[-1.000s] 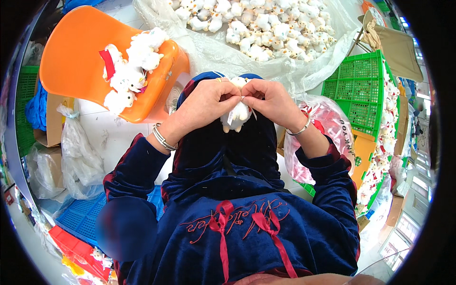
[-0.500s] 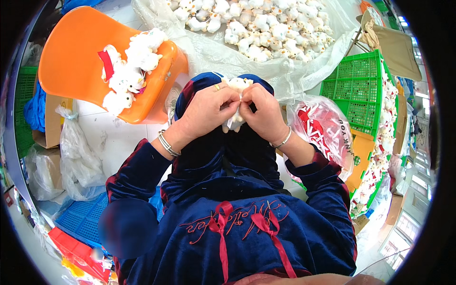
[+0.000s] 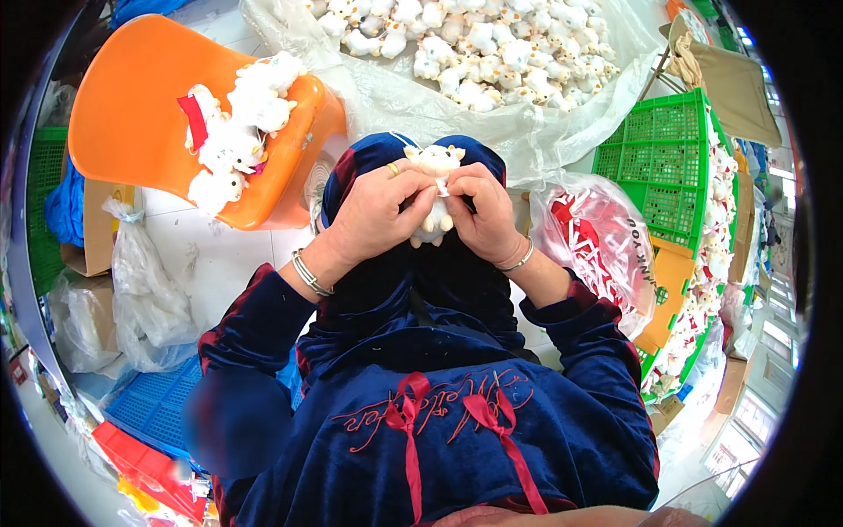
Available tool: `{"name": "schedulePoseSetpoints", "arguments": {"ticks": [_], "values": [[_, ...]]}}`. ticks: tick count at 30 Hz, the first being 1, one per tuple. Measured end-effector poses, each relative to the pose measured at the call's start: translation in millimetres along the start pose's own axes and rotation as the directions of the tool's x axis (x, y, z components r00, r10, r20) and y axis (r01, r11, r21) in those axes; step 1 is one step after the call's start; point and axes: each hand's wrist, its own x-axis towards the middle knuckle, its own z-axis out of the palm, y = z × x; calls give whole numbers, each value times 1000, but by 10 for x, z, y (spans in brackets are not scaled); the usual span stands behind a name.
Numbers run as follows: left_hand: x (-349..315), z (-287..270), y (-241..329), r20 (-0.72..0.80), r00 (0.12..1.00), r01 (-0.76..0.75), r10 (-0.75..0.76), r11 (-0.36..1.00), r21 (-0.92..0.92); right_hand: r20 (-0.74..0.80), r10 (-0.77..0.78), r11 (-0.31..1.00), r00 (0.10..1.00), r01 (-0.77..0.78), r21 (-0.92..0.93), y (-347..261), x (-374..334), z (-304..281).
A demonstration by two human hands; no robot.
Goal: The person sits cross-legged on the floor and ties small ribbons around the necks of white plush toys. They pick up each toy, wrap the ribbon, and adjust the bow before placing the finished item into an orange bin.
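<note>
A small white plush animal (image 3: 432, 230) with pale orange ears stands upright between my knees, facing up toward me. At its neck, a narrow white strip (image 3: 443, 187) shows between my fingertips. My left hand (image 3: 373, 215) is closed in a pinch on the strip's left side, thumb against forefinger. From the other side my right hand (image 3: 487, 218) pinches at the same spot, its curled fingers close to the toy's chest. The fingers hide part of the neck and the strip's ends.
An orange chair (image 3: 140, 105) at left carries several white plush toys (image 3: 233, 145), one with a red ribbon. Ahead, clear sheeting (image 3: 369, 101) holds a heap of plush toys (image 3: 492, 53). To my right are a bag of red and white strips (image 3: 588, 241) and a green crate (image 3: 650, 167).
The plush toy's head has come into fuller view above my hands. My hands have shifted slightly down and still pinch at its neck; the strip's hanging part no longer shows over its body.
</note>
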Motion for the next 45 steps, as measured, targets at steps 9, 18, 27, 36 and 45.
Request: {"name": "schedulePoseSetpoints", "arguments": {"ticks": [9, 18, 27, 36, 45], "values": [[165, -202, 93, 216, 969, 123, -123, 992, 11, 21, -29, 1000, 999, 29, 7, 8, 25, -23], [206, -230, 22, 295, 954, -121, 62, 975, 187, 43, -15, 1000, 999, 15, 9, -10, 42, -61], [184, -182, 105, 238, 970, 12, -58, 981, 192, 49, 4, 1000, 999, -5, 18, -15, 49, -78], [173, -173, 64, 240, 970, -17, -24, 986, 168, 60, 84, 995, 995, -87, 52, -60, 81, -93], [143, -129, 98, 189, 975, 87, -120, 981, 174, 118, 389, 902, 914, -404, 153, -239, 103, -231]]}}
